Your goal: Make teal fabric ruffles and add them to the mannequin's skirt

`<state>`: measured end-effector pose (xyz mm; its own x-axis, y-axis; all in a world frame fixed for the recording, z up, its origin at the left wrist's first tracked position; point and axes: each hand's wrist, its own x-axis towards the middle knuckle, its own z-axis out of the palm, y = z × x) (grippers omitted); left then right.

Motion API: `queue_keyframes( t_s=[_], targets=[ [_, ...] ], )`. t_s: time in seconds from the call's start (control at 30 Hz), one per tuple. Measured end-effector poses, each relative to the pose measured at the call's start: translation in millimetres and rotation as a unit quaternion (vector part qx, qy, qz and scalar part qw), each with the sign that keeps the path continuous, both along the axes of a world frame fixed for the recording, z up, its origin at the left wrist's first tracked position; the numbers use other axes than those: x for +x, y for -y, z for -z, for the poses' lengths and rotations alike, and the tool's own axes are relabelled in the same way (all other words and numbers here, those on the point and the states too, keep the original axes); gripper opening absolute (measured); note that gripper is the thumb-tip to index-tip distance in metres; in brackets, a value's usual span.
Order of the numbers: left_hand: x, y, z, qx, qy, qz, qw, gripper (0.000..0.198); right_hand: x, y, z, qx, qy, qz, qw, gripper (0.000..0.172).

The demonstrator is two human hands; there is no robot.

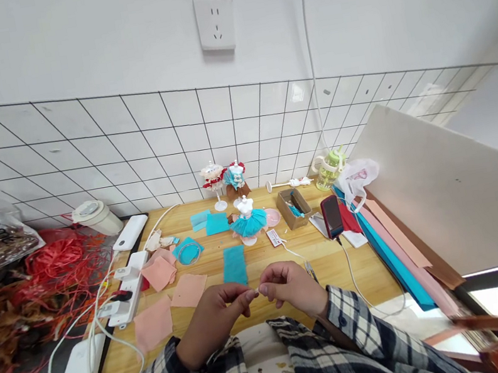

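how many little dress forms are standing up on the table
3. By the tiled wall stand a left dress form and a right dress form; the front dress form, in a turquoise skirt, is nearer. Something small could be hidden behind them.

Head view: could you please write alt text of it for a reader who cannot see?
A person's left hand and right hand meet over a wooden table, pinching what looks like a tiny pale item. Beyond them, a dress form in a turquoise skirt stands before two more forms, with pink and turquoise cloth pieces nearby.
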<state>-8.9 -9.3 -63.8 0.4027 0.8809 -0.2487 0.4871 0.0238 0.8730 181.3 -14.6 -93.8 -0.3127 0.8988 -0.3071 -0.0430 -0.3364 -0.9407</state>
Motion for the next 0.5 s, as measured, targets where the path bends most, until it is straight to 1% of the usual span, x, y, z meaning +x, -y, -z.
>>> queue_keyframes(
  t_s=[0.07,0.13,0.17,0.2,0.23,0.27,0.3,0.33,0.4,0.43,0.5],
  targets=[
    [-1.6,-0.3,2.3,-0.036,0.032,0.014,0.999,0.037,1.9,-1.9,-0.1,-0.002,-0.011,-0.007,1.000,0.034],
    [-2.5,-0.7,4.2,-0.066,0.060,0.004,0.996,0.038,4.7,-4.2,-1.1,-0.006,-0.008,-0.010,1.000,0.032],
    [-2.5,-1.0,4.9,-0.077,0.072,-0.015,0.994,0.037,6.1,-5.1,-2.0,0.005,0.013,0.010,1.000,0.032],
    [-2.2,-1.2,5.6,-0.087,0.083,-0.041,0.992,0.035,7.3,-5.4,-3.0,0.033,0.053,0.047,0.997,0.031],
    [-1.6,-1.3,6.2,-0.097,0.096,-0.071,0.988,0.034,8.1,-5.1,-4.1,0.080,0.108,0.094,0.986,0.029],
    [-0.8,-1.3,6.9,-0.107,0.109,-0.099,0.983,0.033,8.5,-4.0,-5.1,0.143,0.168,0.135,0.966,0.026],
    [0.2,-1.2,7.4,-0.118,0.123,-0.120,0.978,0.032,8.4,-2.2,-5.9,0.218,0.222,0.158,0.937,0.021],
    [1.2,-1.1,8.0,-0.127,0.134,-0.134,0.974,0.033,7.7,0.1,-6.5,0.293,0.262,0.158,0.906,0.017],
    [3.3,-0.7,8.9,-0.132,0.148,-0.142,0.970,0.034,4.8,4.9,-6.5,0.411,0.296,0.105,0.856,0.014],
    [4.2,-0.5,9.3,-0.130,0.150,-0.138,0.970,0.034,2.8,6.8,-5.9,0.447,0.302,0.076,0.839,0.015],
    [5.5,0.0,9.7,-0.121,0.151,-0.125,0.973,0.035,-1.4,9.0,-4.0,0.480,0.317,0.042,0.817,0.018]
  ],
)
